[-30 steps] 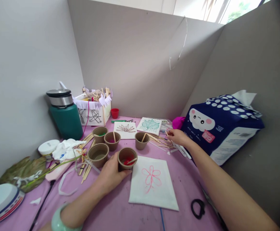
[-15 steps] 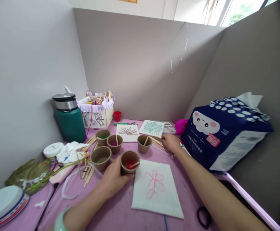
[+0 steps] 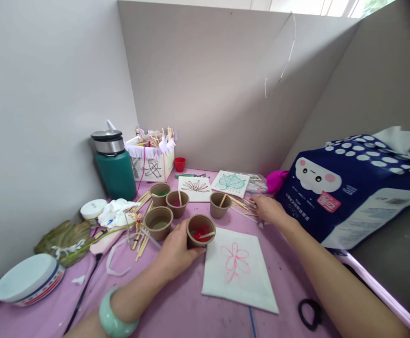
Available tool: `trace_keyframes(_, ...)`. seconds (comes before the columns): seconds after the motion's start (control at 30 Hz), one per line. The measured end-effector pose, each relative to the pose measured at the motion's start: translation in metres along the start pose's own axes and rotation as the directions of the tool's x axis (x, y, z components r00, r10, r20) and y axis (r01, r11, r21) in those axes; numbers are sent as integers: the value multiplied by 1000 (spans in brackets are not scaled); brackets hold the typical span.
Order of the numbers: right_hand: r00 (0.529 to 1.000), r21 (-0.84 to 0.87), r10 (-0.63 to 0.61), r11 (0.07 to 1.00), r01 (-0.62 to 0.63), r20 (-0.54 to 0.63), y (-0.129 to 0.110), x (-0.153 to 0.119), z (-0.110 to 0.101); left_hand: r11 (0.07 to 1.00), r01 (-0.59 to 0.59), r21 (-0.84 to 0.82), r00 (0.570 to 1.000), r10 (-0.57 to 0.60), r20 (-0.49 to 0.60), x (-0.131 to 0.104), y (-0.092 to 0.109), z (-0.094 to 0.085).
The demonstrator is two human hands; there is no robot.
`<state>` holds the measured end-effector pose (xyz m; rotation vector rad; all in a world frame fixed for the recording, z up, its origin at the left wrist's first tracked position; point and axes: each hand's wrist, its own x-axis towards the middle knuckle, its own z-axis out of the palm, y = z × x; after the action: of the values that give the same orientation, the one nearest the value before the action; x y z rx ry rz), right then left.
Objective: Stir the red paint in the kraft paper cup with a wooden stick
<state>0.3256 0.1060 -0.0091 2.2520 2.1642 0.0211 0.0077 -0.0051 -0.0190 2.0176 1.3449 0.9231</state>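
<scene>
Two hands are kept busy over the lilac tablecloth (image 3: 170,312), but only one grip can be called for sure. The brown cup of red paint (image 3: 200,225) is grasped by the left hand (image 3: 179,252), right by the upper left corner of the white canvas with the pink flower (image 3: 240,288). A short wooden stick (image 3: 207,235) is left leaning inside it. What's changed is on the other side: compared with a second ago, the right hand (image 3: 271,210) is lowered onto the pile of loose wooden sticks (image 3: 239,203), fingers bent at their ends. Whether one is pinched can't be told from this angle. Cup grip and flower look unchanged, so work on the canvas seems to be paused while the sticks are handled
</scene>
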Motion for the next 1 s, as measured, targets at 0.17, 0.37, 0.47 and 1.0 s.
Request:
trace_keyframes(0.17, 1000, 113, 16, 993, -13, -20, 10, -6, 5, 1000, -18, -7, 1000, 18, 3, 1, -2, 0)
trace_keyframes(0.37, 991, 363, 14, 931, 36, -132, 24, -14, 3, 1000, 2, -4, 1000, -2, 10, 1, -2, 0)
trace_keyframes(0.47, 988, 548, -3, 832, 89, -157, 27, -20, 5, 1000, -1, -11, 1000, 1, 15, 1, -2, 0)
trace_keyframes(1.0, 952, 926, 89, 274, 261, -294, -3, -38, -21, 1000, -20, -5, 1000, 20, 3, 0, -5, 2)
